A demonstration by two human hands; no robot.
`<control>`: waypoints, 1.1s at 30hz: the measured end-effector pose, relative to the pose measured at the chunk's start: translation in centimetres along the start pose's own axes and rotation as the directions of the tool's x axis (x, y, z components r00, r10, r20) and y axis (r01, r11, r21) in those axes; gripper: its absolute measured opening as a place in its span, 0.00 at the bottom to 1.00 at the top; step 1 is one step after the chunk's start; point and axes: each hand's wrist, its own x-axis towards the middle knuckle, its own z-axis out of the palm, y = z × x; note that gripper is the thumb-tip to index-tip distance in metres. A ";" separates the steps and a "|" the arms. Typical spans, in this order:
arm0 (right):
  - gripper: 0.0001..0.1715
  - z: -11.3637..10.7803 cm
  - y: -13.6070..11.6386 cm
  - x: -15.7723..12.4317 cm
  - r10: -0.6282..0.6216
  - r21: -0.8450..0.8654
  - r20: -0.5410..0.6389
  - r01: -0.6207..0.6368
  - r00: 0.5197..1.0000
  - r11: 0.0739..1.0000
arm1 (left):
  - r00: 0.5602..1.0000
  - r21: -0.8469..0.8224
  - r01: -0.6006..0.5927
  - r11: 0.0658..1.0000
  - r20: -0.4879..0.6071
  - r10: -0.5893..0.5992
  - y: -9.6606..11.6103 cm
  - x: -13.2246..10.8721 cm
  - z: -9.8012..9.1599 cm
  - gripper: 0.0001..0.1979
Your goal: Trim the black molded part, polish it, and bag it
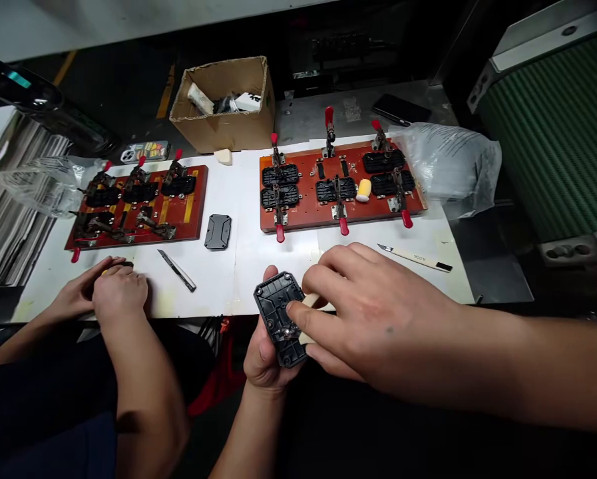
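Two hands: left hand (263, 362) cups a black cover (279, 318) from below, thumb and fingers clamped on its edges; right hand (373, 319) has its fingers pinched round a pale-handled tool (312, 301), forefinger tip on the cover.
Cover: hard, ribbed, matte plastic; a rounded rectangle.
Handling: probably best with a firm grip and short, light strokes.
Beyond fingertips: glossy red clamp board (308, 214); slim spare knife (415, 257).
Left of thumb: another person's hands (113, 289).
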 end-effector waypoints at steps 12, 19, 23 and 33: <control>0.13 -0.7 2.1 -1.1 -0.094 -0.037 -0.032 0.093 0.995 0.995 | 0.992 0.126 0.125 0.984 0.000 -0.126 0.8 0.5 0.7 0.57; 0.24 0.2 8.9 -11.5 0.444 0.039 -0.092 -0.443 0.891 0.896 | 0.978 -0.038 0.209 0.977 0.000 -0.209 0.7 3.2 1.2 0.36; 0.25 3.0 14.5 -19.6 0.722 -0.144 -0.025 -0.718 0.691 0.681 | 0.944 0.084 0.329 0.941 0.000 -0.330 -0.6 4.1 2.4 0.37; 0.24 7.1 17.5 -20.3 0.723 -0.242 -0.085 -0.718 0.686 0.653 | 0.922 0.150 0.328 0.933 0.163 -0.350 -2.8 4.3 5.2 0.49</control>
